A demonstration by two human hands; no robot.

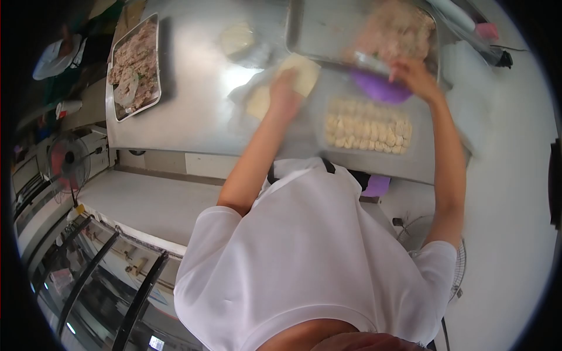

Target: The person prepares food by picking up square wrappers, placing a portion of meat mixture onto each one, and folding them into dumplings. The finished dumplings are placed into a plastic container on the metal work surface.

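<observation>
My left hand is closed on a pale square dough wrapper, slightly blurred. Beneath it, more pale wrapper sheets lie on clear plastic on the metal table. My right hand is closed around a flat, shiny tool, smeared by motion, perhaps a spatula. That tool is at the near edge of a metal tray with a heap of minced meat filling. Partly under the right hand sits a purple bowl. Nearer to me, a clear container holds rows of small folded dumplings.
Another metal tray of minced filling stands at the table's left end. A plastic-wrapped pale stack lies at the back. A fan stands at the far left. The table's front edge runs before my body.
</observation>
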